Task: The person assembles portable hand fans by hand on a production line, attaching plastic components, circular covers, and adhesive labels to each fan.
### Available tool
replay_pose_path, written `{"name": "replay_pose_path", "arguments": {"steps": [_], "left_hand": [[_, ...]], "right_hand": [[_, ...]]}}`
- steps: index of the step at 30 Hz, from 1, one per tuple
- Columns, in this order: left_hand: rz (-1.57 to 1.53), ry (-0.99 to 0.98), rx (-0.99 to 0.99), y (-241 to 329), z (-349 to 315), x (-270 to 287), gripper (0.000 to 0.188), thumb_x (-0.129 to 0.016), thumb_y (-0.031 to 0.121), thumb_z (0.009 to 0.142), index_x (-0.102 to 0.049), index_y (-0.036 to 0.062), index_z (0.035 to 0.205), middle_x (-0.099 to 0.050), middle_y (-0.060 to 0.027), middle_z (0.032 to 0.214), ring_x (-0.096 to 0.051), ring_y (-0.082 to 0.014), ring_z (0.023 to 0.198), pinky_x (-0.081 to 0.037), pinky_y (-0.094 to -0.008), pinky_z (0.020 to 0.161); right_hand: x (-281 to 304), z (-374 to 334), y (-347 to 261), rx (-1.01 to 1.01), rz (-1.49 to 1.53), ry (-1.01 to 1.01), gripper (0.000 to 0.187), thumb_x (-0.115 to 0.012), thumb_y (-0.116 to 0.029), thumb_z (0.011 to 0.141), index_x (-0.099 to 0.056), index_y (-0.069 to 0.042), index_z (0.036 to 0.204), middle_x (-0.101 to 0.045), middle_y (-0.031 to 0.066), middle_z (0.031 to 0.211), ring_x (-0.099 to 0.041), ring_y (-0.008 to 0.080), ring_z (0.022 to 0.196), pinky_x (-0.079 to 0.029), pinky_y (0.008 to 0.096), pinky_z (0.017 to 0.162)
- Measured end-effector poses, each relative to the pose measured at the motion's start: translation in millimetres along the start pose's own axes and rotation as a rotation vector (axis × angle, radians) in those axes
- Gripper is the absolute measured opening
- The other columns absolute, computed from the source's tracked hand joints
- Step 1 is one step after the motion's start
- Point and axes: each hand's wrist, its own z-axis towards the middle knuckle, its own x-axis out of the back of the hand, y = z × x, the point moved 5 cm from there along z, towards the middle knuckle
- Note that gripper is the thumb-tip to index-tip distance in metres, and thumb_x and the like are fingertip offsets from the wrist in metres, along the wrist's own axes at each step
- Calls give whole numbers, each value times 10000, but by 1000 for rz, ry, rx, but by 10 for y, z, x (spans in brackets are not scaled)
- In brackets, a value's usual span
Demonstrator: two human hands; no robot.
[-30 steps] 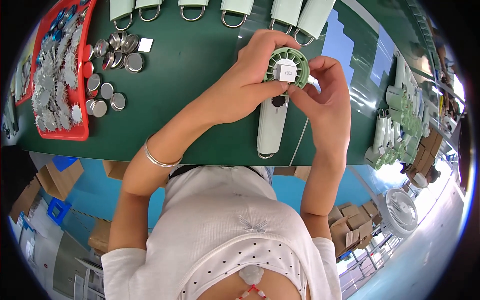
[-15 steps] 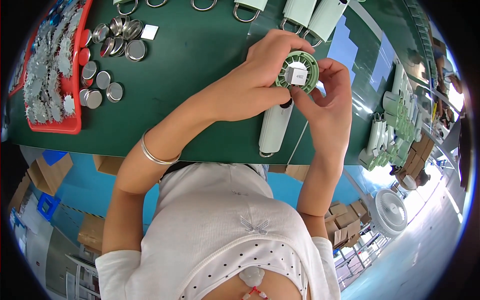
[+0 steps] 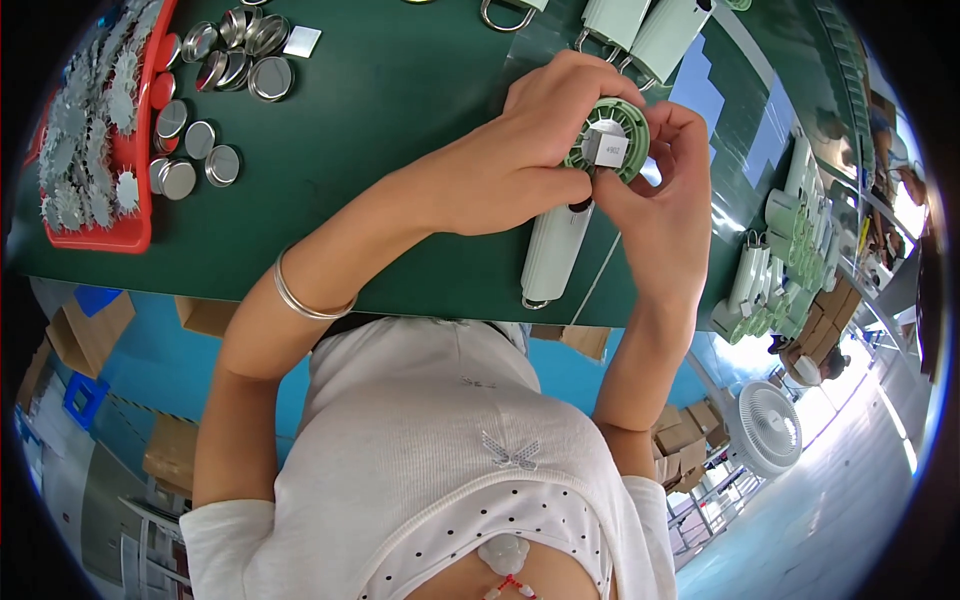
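Observation:
A pale green handheld fan [image 3: 555, 255] is between my two hands, its round slotted head [image 3: 637, 128] facing up and its handle pointing back toward me. On the head's centre, a silvery disc carries a small white square pad [image 3: 611, 151] with printing on it. My left hand [image 3: 520, 150] wraps the head's left side, fingers over the far rim and thumb at the near edge. From the right, my right hand [image 3: 665, 205] grips the rim, its thumb close below the pad and its fingers curled at the far right side. Some fingertips are hidden.
Left on the green table [image 3: 400, 80] are a red tray [image 3: 130, 235] of spiky metal fan blades, several round silvery caps [image 3: 271, 78] and a white square piece [image 3: 302, 41]. More green fans [image 3: 672, 40] lie at the far side and pile up at right [image 3: 770, 280]. A white fan [image 3: 768, 428] stands beyond.
The table and its items sit slightly higher and further left in the picture. Both hands keep their hold on the fan head, and the white pad has turned a little.

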Motion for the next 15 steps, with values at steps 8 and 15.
{"name": "replay_pose_path", "arguments": {"steps": [8, 15], "left_hand": [[-15, 1, 24, 10, 8, -31, 724, -512, -50, 642, -423, 36, 1356, -384, -144, 1331, -371, -307, 1332, -278, -377, 1136], [-1, 4, 13, -4, 2, 14, 722, -512, -50, 648, -424, 38, 1360, -386, -140, 1328, -379, -308, 1322, -304, -377, 1117]], "right_hand": [[32, 27, 113, -18, 220, -115, 477, -703, 25, 716, -506, -81, 1137, -537, 11, 1065, -535, 137, 1083, -474, 326, 864], [-1, -32, 115, 20, 209, -35, 484, -671, 89, 745, -518, -47, 1184, -557, 29, 1089, -539, 145, 1061, -468, 282, 808]]}}
